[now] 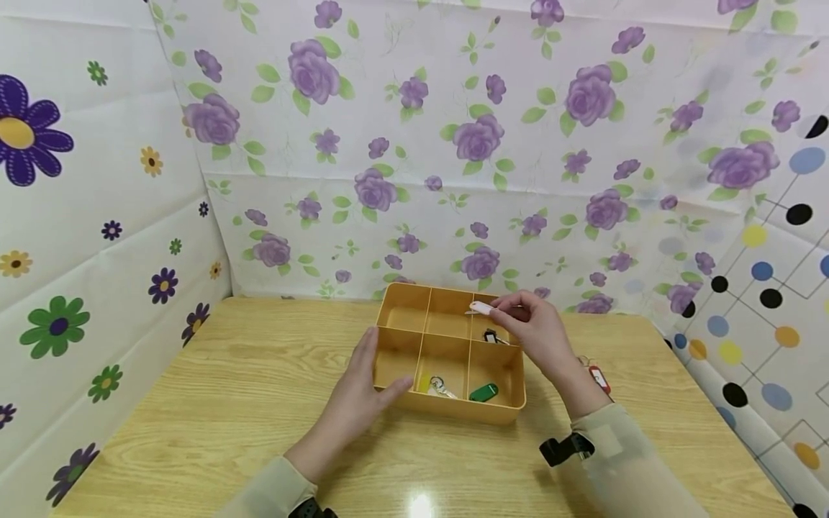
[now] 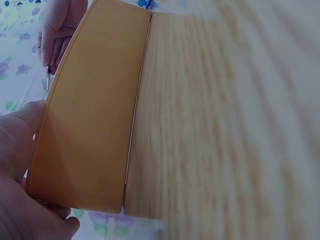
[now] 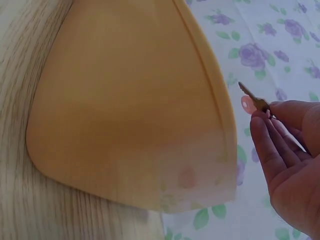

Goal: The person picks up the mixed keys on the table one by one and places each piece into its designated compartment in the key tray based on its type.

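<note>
An orange six-compartment organizer box (image 1: pixel 447 411) stands on the table, its outer wall (image 2: pixel 92 110) filling much of the left wrist view. My left hand (image 1: pixel 356 388) holds its front left corner, thumb over the front rim and fingers along the left side. Above the back right compartment, my right hand (image 1: pixel 534 327) pinches a key (image 3: pixel 257 102) with a pale pink-white tag (image 1: pixel 481 308). A black-and-white key tag (image 1: pixel 491 336) lies in that compartment. The front right one holds a green key tag (image 1: pixel 483 392); the front middle one holds a silver key on a ring (image 1: pixel 440 387) and a yellow tag (image 1: pixel 424 382).
A red key tag (image 1: pixel 599 378) with a ring lies on the wooden table (image 1: pixel 272 374), right of the box and beside my right forearm. Flower-printed cloth (image 1: pixel 414 144) hangs behind the table, with more patterned cloth at both sides.
</note>
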